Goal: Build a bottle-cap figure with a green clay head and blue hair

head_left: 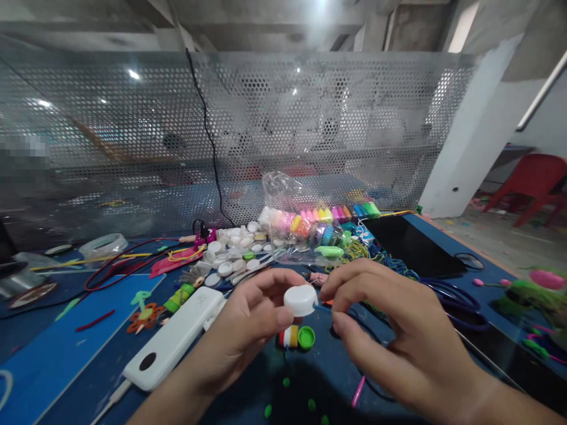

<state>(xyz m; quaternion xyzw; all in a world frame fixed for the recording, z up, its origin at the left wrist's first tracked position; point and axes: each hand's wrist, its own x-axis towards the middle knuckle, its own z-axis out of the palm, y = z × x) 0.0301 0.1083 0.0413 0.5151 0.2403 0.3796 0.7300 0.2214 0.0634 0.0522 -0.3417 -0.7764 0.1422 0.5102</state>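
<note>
Behind a dark blue table (328, 369) stands a grey perforated screen (266, 127), which fills the upper middle of the frame, and a black cable (206, 124) hangs down along it. Near the centre of the frame, above the table, is a white cap (300, 300). It is gripped by the left hand (248, 321), between the thumb and the bent fingers. Just beside it on its right side is the right hand (394, 324), with its fingers curved; a short blue strand (323, 308) runs from the cap toward these fingertips, but I cannot tell whether they are closed on it.

Directly below the cap lie a small red, white and yellow piece (289, 336) and a green lid (306, 337), side by side. A pink stick (358, 391) is at the lower right of them. Left of the left hand rests a long white device (175, 339), and next to it an orange flower (145, 317). Farther back, many white lids (239, 239) are lying in a heap, close to a clear plastic bag (283, 192). One black panel (411, 245) lies right of centre. At the right edge of the frame a red chair (534, 180) is standing.
</note>
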